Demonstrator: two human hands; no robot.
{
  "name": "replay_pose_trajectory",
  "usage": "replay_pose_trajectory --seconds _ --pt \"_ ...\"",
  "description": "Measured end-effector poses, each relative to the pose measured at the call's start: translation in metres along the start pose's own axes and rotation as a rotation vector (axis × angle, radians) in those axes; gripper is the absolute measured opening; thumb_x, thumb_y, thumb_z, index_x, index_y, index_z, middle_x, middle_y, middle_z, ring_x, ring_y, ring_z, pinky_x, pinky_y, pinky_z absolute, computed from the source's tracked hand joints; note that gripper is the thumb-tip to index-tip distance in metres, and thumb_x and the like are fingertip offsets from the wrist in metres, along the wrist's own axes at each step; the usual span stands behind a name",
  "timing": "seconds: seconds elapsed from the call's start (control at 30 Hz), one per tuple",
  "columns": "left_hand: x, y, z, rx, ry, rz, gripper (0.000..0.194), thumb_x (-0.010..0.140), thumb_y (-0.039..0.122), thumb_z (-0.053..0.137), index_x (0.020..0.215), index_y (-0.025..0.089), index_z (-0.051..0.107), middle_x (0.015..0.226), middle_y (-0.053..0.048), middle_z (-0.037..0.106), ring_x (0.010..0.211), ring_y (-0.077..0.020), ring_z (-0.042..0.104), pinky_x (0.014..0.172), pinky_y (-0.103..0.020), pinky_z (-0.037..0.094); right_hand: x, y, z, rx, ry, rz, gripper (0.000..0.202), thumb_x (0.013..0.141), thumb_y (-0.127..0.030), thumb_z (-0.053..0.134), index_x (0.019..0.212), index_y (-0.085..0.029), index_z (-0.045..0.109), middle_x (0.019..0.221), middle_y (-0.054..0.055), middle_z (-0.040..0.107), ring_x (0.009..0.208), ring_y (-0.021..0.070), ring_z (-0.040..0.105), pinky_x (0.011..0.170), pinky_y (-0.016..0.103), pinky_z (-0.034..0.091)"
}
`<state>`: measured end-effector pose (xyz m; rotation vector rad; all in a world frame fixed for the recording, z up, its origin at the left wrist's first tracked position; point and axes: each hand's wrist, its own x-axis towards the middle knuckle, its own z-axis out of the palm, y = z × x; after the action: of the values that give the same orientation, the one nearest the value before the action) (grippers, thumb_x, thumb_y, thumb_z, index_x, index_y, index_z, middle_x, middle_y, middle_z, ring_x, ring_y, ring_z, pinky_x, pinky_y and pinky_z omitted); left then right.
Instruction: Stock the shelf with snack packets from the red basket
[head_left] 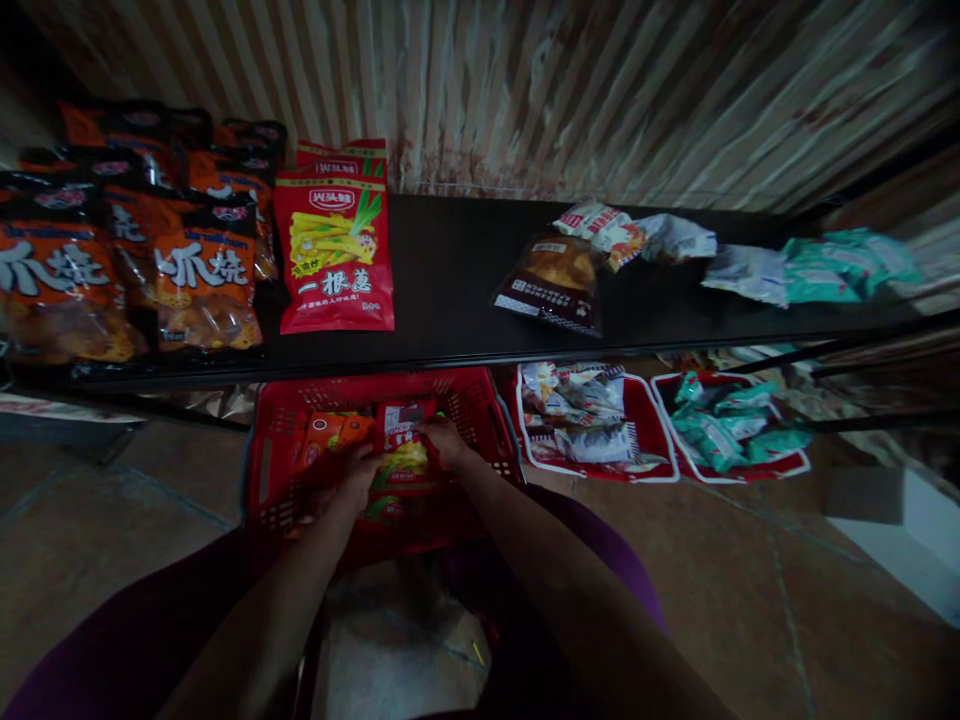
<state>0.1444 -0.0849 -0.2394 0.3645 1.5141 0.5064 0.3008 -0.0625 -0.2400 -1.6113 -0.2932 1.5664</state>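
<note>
Both hands are inside a red basket below the shelf. My left hand is closed on the left side of a red snack bag, and my right hand grips its right side. More red bags with green and yellow print lie beneath it. Orange packets sit to the left of the held bag. On the shelf above, red snack bags of similar look stand upright, one behind another.
A black shelf holds orange-and-black bags at left, a brown bag and small teal packets at right. Two white-rimmed red baskets with packets stand on the floor. A white box is at far right.
</note>
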Motion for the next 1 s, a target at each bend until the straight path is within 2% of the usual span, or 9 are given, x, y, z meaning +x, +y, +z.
replay_pose_trajectory --seconds 0.1,0.17,0.33,0.53,0.73,0.83,0.9,0.97,1.0 --pt "-0.002 0.03 -0.008 -0.041 0.011 0.018 0.04 0.07 0.009 0.068 0.108 0.017 0.058 0.083 -0.002 0.067 0.067 -0.0155 0.064 0.069 -0.032 0.052 -0.001 -0.013 0.011 0.08 0.031 0.082 0.014 0.077 -0.017 0.066 0.09 -0.011 0.062 0.071 0.002 0.067 0.064 0.0168 0.064 0.066 0.033 0.053" --pt "-0.008 0.05 -0.014 -0.073 -0.009 0.027 0.038 0.067 0.005 0.068 0.103 0.017 0.06 0.072 -0.001 0.067 0.06 -0.0162 0.064 0.065 -0.033 0.053 -0.006 -0.024 0.016 0.146 0.042 0.106 0.013 0.072 -0.01 0.068 0.084 -0.012 0.062 0.058 0.0 0.065 0.055 0.0161 0.062 0.063 0.032 0.053" --pt "-0.037 0.086 -0.028 -0.15 -0.094 0.066 0.027 0.071 0.008 0.063 0.096 0.018 0.061 0.072 -0.002 0.069 0.061 -0.0173 0.066 0.062 -0.033 0.055 -0.038 -0.048 0.024 0.291 0.031 0.136 0.013 0.072 -0.004 0.063 0.08 -0.013 0.06 0.055 0.0 0.064 0.055 0.0172 0.064 0.064 0.033 0.055" --pt "-0.089 0.107 -0.045 -0.193 -0.131 0.058 0.011 0.072 0.01 0.064 0.082 0.015 0.065 0.07 -0.005 0.068 0.058 -0.0188 0.065 0.064 -0.034 0.054 -0.095 -0.051 0.023 0.385 -0.001 0.168 0.009 0.078 -0.006 0.056 0.081 -0.014 0.06 0.063 0.004 0.067 0.066 0.0198 0.067 0.068 0.035 0.056" --pt "-0.139 0.104 -0.061 -0.365 -0.133 0.15 0.01 0.083 0.014 0.052 0.079 0.016 0.061 0.076 -0.004 0.067 0.063 -0.0129 0.064 0.064 -0.025 0.053 -0.127 -0.041 0.016 0.446 0.015 0.16 0.01 0.079 -0.008 0.055 0.078 -0.016 0.059 0.068 0.004 0.068 0.069 0.0193 0.068 0.064 0.033 0.057" --pt "-0.152 0.089 -0.061 -0.555 -0.044 0.214 0.019 0.088 0.021 0.044 0.075 0.017 0.057 0.078 -0.004 0.064 0.068 -0.0116 0.063 0.068 -0.025 0.054 -0.129 -0.036 0.016 0.491 0.036 0.118 0.013 0.079 -0.006 0.054 0.074 -0.018 0.058 0.068 0.002 0.068 0.068 0.016 0.067 0.063 0.027 0.057" --pt "-0.158 0.076 -0.058 -0.597 0.02 0.17 0.02 0.088 0.026 0.044 0.077 0.017 0.058 0.081 -0.006 0.063 0.073 -0.0133 0.063 0.073 -0.028 0.054 -0.125 -0.032 0.017 0.518 0.063 0.084 0.017 0.079 -0.005 0.054 0.07 -0.019 0.056 0.064 -0.001 0.066 0.065 0.0125 0.065 0.061 0.022 0.056" --pt "-0.162 0.061 -0.053 -0.581 0.001 0.114 0.022 0.088 0.03 0.044 0.081 0.017 0.06 0.086 -0.008 0.064 0.081 -0.0161 0.064 0.078 -0.032 0.054 -0.119 -0.03 0.018 0.531 0.091 0.057 0.02 0.076 -0.003 0.057 0.066 -0.02 0.054 0.061 -0.004 0.064 0.059 0.0098 0.063 0.057 0.017 0.054" --pt "-0.164 0.054 -0.05 -0.583 -0.075 0.126 0.021 0.087 0.029 0.044 0.082 0.017 0.061 0.089 -0.008 0.065 0.086 -0.0181 0.064 0.08 -0.036 0.054 -0.116 -0.029 0.019 0.531 0.1 0.047 0.021 0.075 -0.003 0.059 0.064 -0.02 0.053 0.06 -0.005 0.063 0.057 0.0091 0.062 0.055 0.016 0.053"
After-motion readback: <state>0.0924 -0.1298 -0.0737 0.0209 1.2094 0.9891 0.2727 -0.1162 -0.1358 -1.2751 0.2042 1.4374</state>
